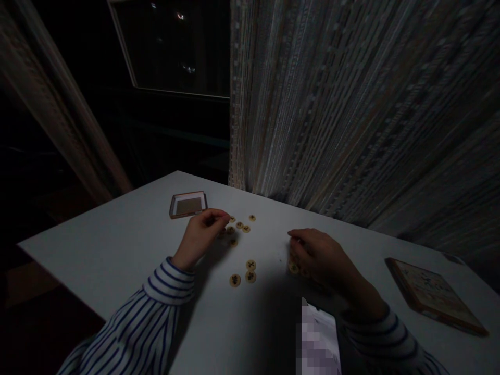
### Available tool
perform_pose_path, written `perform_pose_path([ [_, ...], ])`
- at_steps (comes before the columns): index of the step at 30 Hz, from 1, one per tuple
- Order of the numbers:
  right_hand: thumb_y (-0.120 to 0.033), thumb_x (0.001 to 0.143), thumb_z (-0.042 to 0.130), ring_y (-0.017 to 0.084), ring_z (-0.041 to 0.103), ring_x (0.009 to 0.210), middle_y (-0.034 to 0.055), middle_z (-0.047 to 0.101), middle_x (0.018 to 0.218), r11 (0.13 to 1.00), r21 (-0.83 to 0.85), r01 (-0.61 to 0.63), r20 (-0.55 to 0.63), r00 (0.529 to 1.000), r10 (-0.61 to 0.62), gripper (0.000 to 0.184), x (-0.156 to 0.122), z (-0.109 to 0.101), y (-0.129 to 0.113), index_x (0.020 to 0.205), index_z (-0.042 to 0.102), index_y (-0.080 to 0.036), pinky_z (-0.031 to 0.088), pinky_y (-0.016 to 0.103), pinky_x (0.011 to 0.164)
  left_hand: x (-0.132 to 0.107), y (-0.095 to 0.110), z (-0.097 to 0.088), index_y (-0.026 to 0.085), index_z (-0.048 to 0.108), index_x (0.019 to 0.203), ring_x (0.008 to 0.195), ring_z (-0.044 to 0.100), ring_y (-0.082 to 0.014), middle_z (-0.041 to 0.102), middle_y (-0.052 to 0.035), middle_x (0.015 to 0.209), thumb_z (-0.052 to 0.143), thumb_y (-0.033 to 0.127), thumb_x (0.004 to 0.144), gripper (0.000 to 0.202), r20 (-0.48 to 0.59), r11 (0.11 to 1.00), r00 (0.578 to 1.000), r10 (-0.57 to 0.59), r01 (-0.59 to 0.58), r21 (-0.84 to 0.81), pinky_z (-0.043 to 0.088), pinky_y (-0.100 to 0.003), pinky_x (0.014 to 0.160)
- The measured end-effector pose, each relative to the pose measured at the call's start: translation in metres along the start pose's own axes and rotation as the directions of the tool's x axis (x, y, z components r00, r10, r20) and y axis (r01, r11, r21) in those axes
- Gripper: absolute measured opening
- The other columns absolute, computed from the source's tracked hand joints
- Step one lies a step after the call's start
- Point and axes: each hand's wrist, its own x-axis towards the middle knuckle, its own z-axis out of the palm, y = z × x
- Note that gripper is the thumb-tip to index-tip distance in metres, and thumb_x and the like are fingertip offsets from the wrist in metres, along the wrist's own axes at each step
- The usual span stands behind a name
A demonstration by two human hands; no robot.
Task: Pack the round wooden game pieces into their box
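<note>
Several round, yellowish xiangqi pieces with dark characters lie on the white table [136, 245]. My left hand [200, 232] hovers at the left of a loose group, near one xiangqi piece [239, 225]. Its thumb and fingers are pinched together; whatever they hold, if anything, is hidden. My right hand [322, 255] is curled over more pieces, one xiangqi piece [294, 267] showing below its fingers. The fingers are closed, and I cannot see what is in them. Between the hands, nearer to me, lie three pieces, among them a xiangqi piece [235, 280].
A shallow open box part [188, 203] sits at the back left. On the right lies a flat box with a printed top [437, 294]. A phone [324, 338] with a lit screen is near me by my right forearm. A string curtain [312, 104] hangs behind the table.
</note>
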Motion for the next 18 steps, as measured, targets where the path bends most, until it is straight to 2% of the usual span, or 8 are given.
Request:
perform_pose_path([
  [4,-0.021,0.085,0.04,0.021,0.063,0.087,0.0099,0.07,0.096,0.999,-0.033,-0.002,0.023,1.0,0.002,0.032,0.004,0.0,-0.004,0.104,0.065,-0.015,0.048,0.035,0.077,0.01,-0.009,-0.002,0.013,0.063,0.076,0.058,0.056,-0.012,0.063,-0.0009,0.066,0.066,0.037,0.064,0.027,-0.016,1.0,1.0,0.006,-0.006,-0.004,0.044,-0.023,0.056],
  [11,-0.022,0.085,0.04,0.021,0.063,0.09,0.0094,0.069,0.1,0.997,-0.073,0.025,0.078,0.997,-0.019,0.032,0.016,0.0,-0.013,0.106,0.064,-0.017,0.048,0.036,0.079,0.029,-0.024,-0.013,0.013,0.063,0.077,0.058,0.056,-0.0122,0.061,0.0004,0.065,0.064,0.037,0.064,0.028,-0.105,1.0,0.994,-0.008,0.011,0.027,0.045,-0.024,0.057],
  [14,-0.021,0.085,0.04,0.021,0.063,0.091,0.0089,0.069,0.101,0.995,-0.086,0.052,0.114,0.993,-0.042,0.032,0.021,0.003,-0.015,0.107,0.064,-0.018,0.048,0.035,0.079,0.036,-0.039,-0.02,0.014,0.063,0.078,0.059,0.056,-0.0131,0.062,-0.0004,0.067,0.063,0.038,0.064,0.028,-0.171,0.998,0.985,-0.002,0.014,0.066,0.045,-0.025,0.058],
  [18,-0.021,0.085,0.041,0.021,0.063,0.092,0.0097,0.069,0.101,0.991,-0.096,0.091,0.16,0.984,-0.075,0.033,0.029,0.008,-0.019,0.109,0.063,-0.017,0.048,0.035,0.08,0.042,-0.063,-0.026,0.014,0.065,0.079,0.068,0.06,-0.016,0.065,-0.0029,0.072,0.059,0.038,0.069,0.026,-0.184,0.981,0.98,0.068,-0.033,0.19,0.046,-0.027,0.065],
])
